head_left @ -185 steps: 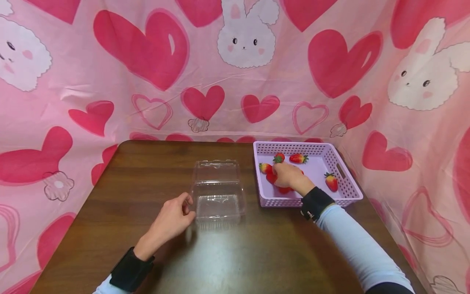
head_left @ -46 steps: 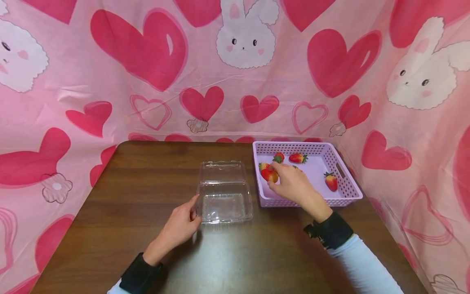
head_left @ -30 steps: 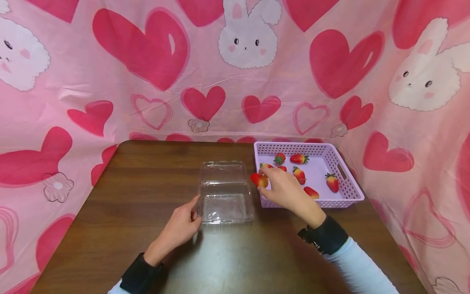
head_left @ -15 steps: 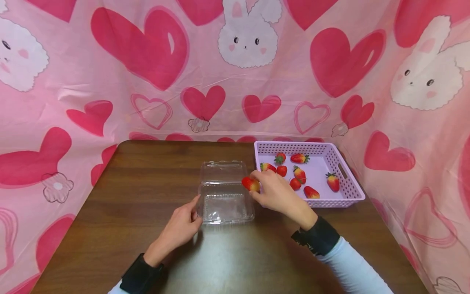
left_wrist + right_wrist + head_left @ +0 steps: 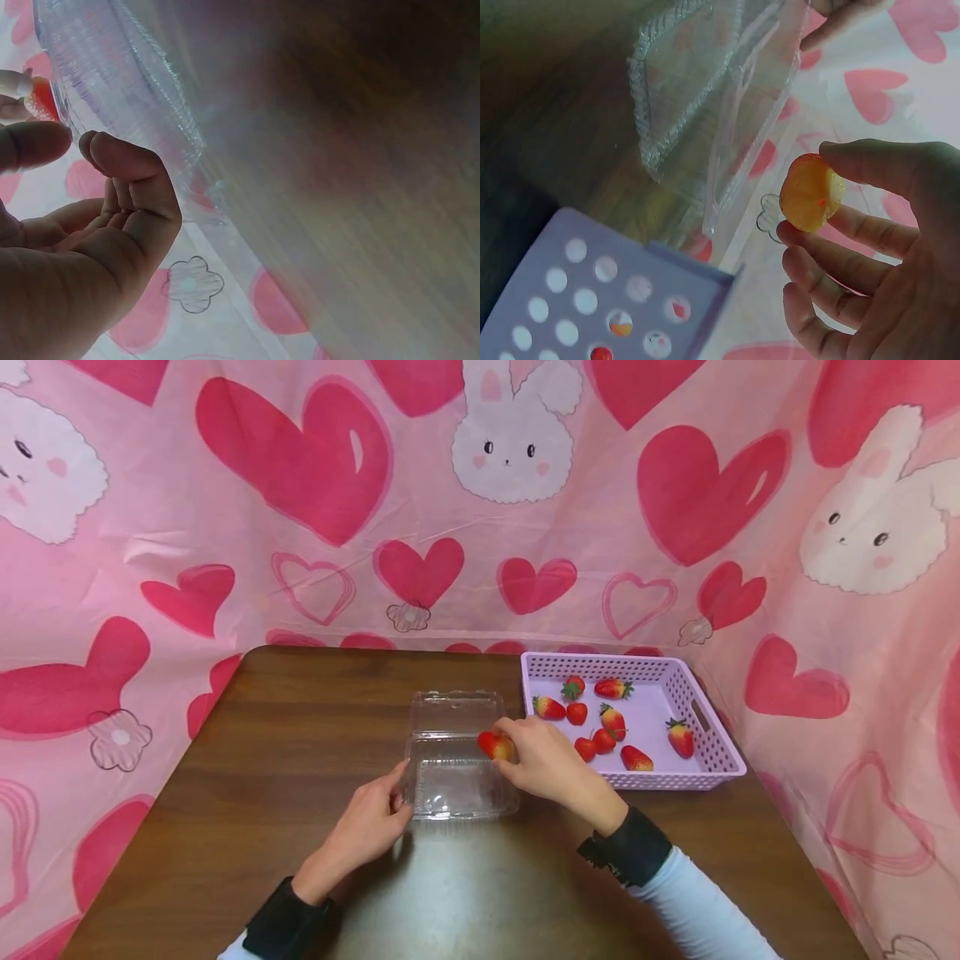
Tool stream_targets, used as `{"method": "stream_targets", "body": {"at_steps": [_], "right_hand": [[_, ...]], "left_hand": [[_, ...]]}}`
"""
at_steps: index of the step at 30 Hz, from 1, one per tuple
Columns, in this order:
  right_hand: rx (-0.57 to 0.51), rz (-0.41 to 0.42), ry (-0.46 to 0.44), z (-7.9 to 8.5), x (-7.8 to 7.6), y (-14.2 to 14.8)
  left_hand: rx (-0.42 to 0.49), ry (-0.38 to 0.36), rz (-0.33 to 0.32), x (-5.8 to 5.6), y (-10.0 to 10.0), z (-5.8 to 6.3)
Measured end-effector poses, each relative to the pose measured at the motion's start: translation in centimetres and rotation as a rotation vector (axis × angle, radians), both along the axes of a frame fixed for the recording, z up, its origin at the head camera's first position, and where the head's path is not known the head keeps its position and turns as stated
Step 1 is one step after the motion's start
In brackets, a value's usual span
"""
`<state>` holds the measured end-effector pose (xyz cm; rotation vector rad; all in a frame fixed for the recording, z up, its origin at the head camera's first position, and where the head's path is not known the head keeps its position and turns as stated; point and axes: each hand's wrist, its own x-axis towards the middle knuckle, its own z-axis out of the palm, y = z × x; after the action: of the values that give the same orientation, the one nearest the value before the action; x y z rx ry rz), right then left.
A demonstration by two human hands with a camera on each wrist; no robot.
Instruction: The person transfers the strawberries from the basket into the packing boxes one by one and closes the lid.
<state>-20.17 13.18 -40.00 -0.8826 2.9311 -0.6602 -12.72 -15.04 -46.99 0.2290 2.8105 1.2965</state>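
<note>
My right hand [image 5: 551, 764] pinches a strawberry [image 5: 495, 745] between thumb and fingertips, above the right side of a clear plastic clamshell container [image 5: 461, 781]. In the right wrist view, the strawberry's yellow-orange end [image 5: 810, 195] faces the camera. The container stands with its lid [image 5: 457, 714] folded back, away from me. My left hand [image 5: 360, 818] holds the container's left edge; in the left wrist view, thumb and bent forefinger come together right at the rim [image 5: 64, 105]. Inside a lilac basket [image 5: 630, 781] lie more strawberries [image 5: 680, 739] and a few small round red fruits [image 5: 576, 713].
The basket stands to the right of the container, with a perforated wall all round. Both are on a dark brown wooden table [image 5: 300, 718]. A pink cloth [image 5: 480, 527] printed with hearts and rabbits hangs behind the table and along its sides.
My right hand has lifted the strawberry out of the basket and carried it left, over the container. Since the oldest frame, the container and my left hand have shifted slightly right.
</note>
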Motion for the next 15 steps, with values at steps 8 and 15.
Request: {"method": "stream_targets", "body": {"at_steps": [8, 15], "right_hand": [[-0.008, 0.014, -0.037, -1.0, 0.0, -0.9], [-0.012, 0.037, -0.058, -1.6, -0.1, -1.8]], "left_hand": [[-0.011, -0.003, -0.003, 0.0, -0.1, -0.1], [-0.016, 0.016, -0.010, 0.0, 0.0, 0.1]]}}
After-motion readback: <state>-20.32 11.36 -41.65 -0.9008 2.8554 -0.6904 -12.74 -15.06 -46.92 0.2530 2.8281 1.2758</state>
